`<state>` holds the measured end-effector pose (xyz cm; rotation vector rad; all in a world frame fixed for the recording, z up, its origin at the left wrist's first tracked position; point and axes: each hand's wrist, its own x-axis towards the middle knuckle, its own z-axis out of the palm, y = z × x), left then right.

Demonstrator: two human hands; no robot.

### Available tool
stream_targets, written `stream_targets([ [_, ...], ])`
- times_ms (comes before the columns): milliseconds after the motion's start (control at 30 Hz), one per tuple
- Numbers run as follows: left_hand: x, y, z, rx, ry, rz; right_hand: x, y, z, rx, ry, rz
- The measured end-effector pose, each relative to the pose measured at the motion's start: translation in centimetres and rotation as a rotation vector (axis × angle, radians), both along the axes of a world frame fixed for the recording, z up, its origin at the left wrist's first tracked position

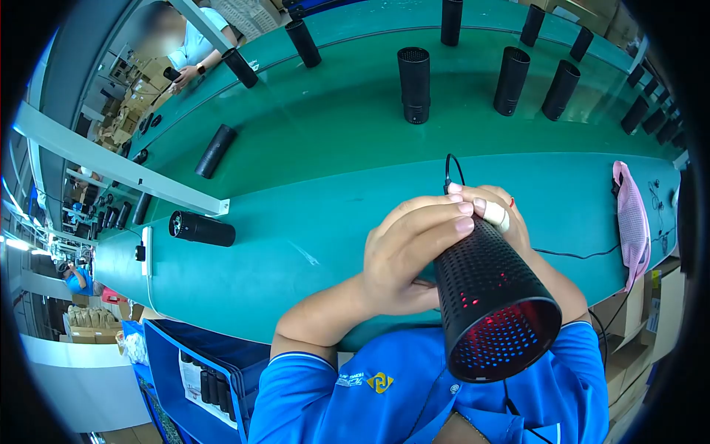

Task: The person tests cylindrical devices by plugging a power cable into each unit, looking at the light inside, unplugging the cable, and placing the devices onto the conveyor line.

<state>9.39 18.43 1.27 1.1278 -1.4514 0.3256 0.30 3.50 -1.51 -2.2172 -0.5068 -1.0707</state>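
A black perforated cylinder (484,274) is tilted in front of my chest, its wide open end facing down toward me. Red and blue light shows through the holes inside it. My left hand (403,255) is closed on its far end from the left, fingertips pressed on the rim. From the right, my right hand (510,218) grips the same end; a pale wrap covers one of its fingers. A black cable (454,164) loops up behind my fingertips; where it joins is hidden by my hands.
Another black cylinder (202,229) lies on the green table (296,259) at left. Several stand farther back, such as one cylinder (414,85). A pink cloth (631,222) lies right. A blue bin (170,370) is below left. A metal post (122,163) and a co-worker (196,44) are beyond.
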Motion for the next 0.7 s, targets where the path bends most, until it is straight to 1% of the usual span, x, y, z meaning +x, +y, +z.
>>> stream_targets([
  [700,0.26,0.18,-0.54,0.014,0.018,-0.001,0.32,0.34,-0.31,-0.002,-0.014,-0.012],
])
